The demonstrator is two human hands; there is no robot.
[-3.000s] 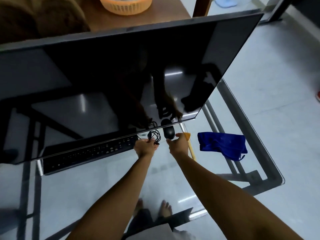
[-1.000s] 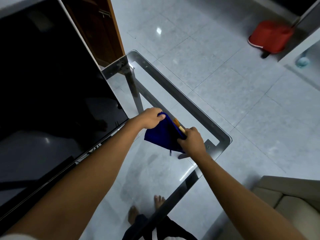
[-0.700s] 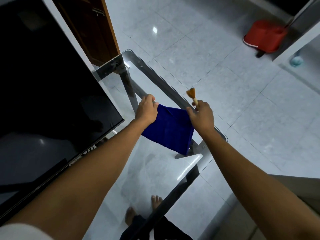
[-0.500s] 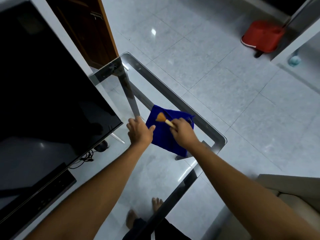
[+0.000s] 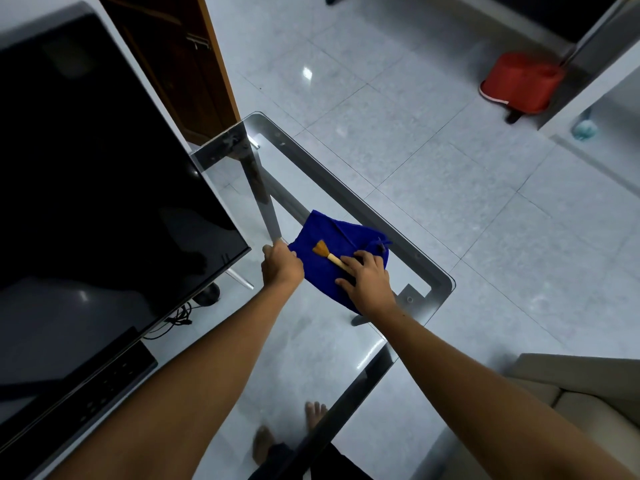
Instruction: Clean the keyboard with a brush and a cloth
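1. At the bottom centre of the frame, bare feet [image 5: 287, 434] show through the glass table [image 5: 429, 271], and a pale sofa [image 5: 571, 403] fills the lower right corner.
2. At lower left, the black keyboard [image 5: 86, 403] lies half under the edge of a large dark monitor [image 5: 104, 174], with a tangle of black cable [image 5: 176, 320] and a mouse [image 5: 207, 294] just beside it.
3. Two bare forearms reach up from the bottom toward the frame's centre.
4. The left hand [image 5: 280, 268] is curled closed at the left edge of the blue cloth [image 5: 325, 275]; whether it grips the cloth I cannot tell.
5. The right hand [image 5: 369, 280] lies on the cloth with fingers spread, pressing the pale handle of a small brush [image 5: 327, 254], whose orange bristles point toward upper left.
6. The cloth lies flat on the glass near the table's right corner.
7. Farther off, a wooden door [image 5: 194, 71] stands at top centre-left, and a red bucket [image 5: 519, 84] sits on the tiled floor [image 5: 398, 98] at upper right.
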